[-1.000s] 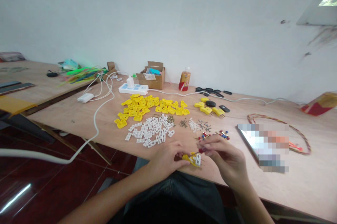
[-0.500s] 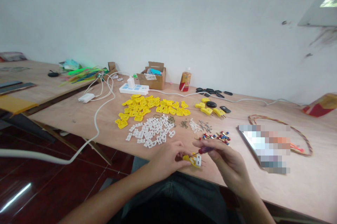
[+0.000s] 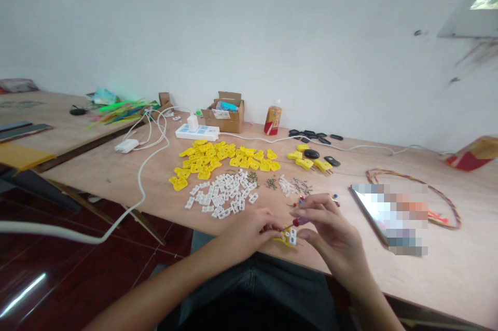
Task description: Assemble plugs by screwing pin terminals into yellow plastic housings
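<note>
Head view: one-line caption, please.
Left hand holds a yellow plug housing; right hand holds a red-handled screwdriver at it.

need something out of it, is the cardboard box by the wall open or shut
Open: the flaps of the cardboard box stand up, and blue-and-white packaging shows inside.

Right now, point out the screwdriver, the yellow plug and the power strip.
Screwdriver [image 3: 296, 222], head view, on its dark red handle.
Yellow plug [image 3: 283, 240], head view, on its yellow body.
Power strip [image 3: 196, 133], head view, on its white casing.
</note>
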`<state>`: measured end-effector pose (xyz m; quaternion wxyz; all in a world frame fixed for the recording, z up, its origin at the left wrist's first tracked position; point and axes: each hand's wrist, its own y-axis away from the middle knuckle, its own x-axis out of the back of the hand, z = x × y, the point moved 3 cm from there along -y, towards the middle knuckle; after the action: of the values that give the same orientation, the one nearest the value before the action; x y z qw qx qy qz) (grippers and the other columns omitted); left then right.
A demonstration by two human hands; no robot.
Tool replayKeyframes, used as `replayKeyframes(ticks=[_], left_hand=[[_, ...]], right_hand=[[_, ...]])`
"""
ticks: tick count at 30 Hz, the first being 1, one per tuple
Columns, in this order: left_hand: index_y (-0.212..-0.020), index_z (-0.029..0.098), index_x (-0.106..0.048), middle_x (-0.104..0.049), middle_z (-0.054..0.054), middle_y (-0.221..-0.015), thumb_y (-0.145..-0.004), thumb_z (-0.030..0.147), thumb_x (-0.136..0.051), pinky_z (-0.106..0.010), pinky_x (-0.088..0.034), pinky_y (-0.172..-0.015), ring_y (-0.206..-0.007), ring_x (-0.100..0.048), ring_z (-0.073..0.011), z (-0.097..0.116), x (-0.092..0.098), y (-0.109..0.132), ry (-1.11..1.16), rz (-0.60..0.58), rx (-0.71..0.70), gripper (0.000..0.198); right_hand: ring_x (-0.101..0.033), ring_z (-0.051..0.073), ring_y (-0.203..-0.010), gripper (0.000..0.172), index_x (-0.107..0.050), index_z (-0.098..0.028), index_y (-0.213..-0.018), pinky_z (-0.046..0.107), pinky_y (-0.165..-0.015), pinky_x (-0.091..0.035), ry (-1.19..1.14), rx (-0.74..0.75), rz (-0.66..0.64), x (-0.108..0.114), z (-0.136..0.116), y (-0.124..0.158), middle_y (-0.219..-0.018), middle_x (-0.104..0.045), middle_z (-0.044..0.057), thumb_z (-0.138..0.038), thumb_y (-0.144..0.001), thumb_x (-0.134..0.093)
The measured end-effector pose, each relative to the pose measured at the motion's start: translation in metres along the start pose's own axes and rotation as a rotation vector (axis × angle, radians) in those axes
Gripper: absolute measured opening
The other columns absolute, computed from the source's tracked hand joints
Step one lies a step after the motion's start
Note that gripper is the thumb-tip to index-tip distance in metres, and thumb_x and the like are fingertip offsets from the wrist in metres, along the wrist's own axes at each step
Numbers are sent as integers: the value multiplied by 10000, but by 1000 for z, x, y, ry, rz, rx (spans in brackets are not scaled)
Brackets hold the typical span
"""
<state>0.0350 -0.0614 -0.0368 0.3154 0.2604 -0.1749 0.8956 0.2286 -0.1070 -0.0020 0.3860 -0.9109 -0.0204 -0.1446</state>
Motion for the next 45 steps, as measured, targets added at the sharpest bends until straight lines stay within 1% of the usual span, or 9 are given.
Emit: replayKeyframes(ticks=[3, 6, 9, 13, 18, 23, 29, 36, 45], left_hand=[[-1080, 174, -824, -798, -59, -1090, -964, 129, -746, -286, -520, -931, -1015, -736, -221, 0, 2, -1, -41, -17, -35, 147], [-1072, 182, -814, -802, -49, -1100, -967, 117, -737, -281, -515, -942, -1023, -735, -213, 0, 2, -2, -37, -15, -75, 145], [-1040, 182, -807, -804, -34, -1032, -966, 137, -747, -263, -517, -865, -947, -731, -200, 2, 2, -3, -39, -6, -60, 105], [-1002, 164, -790, -789, -26, -948, -944, 139, -775, -254, -503, -789, -867, -717, -197, 7, 3, -6, -78, -4, -8, 65], [-990, 174, -764, -792, -27, -1020, -950, 126, -767, -262, -497, -862, -952, -722, -205, 12, 4, -10, -125, -49, -61, 63], [-954, 162, -743, -778, -21, -949, -955, 150, -774, -252, -489, -798, -896, -719, -193, 11, 6, -14, -183, -58, -78, 33], [-962, 173, -755, -795, -22, -962, -987, 195, -749, -267, -514, -834, -919, -741, -201, 8, 6, -15, -264, -60, -143, 35], [-1119, 197, -772, -808, -50, -1157, -1042, 120, -623, -324, -524, -1022, -1099, -733, -220, 3, 3, -10, -335, -5, -292, 184], [-1068, 215, -784, -814, -30, -1084, -1011, 117, -634, -298, -549, -943, -1016, -742, -203, 13, 14, -16, -100, 75, -173, 188]], right_hand=[[-761, 177, -905, 322, -776, -359, -1177, 285, -759, -658, -2, -12, 39, 2, 3, 2, -996, -786, 20, -120, -976, -702], [-785, 188, -990, 361, -709, -351, -1304, 326, -844, -671, 5, -55, -21, 0, 4, 3, -1145, -807, 50, -134, -1046, -582], [-743, 232, -1118, 266, -743, -321, -1213, 366, -894, -663, 5, -13, -13, -1, 2, 3, -1167, -772, 71, -177, -997, -682], [-764, 180, -951, 250, -756, -318, -1112, 292, -822, -660, 17, 15, 84, 0, 3, 3, -990, -791, 21, -123, -960, -718], [-811, 167, -956, 317, -746, -316, -1246, 281, -854, -676, 56, -40, 39, 6, 6, 7, -1137, -841, 33, -131, -1030, -605], [-797, 168, -1073, 292, -753, -312, -1223, 263, -881, -676, -67, -55, 262, 35, 10, 11, -1153, -839, 14, -125, -1024, -648], [-799, 145, -992, 226, -774, -297, -1167, 264, -898, -670, -157, -71, 461, 62, 21, 11, -1102, -830, 5, -153, -1003, -714], [-794, 175, -988, 214, -781, -295, -1155, 292, -827, -678, -129, -76, 383, 55, 29, 9, -1099, -815, 24, -164, -1003, -706], [-777, 202, -962, 190, -787, -302, -1145, 359, -816, -668, -84, -99, 343, 52, 28, 6, -1091, -804, 44, -205, -1017, -685]])
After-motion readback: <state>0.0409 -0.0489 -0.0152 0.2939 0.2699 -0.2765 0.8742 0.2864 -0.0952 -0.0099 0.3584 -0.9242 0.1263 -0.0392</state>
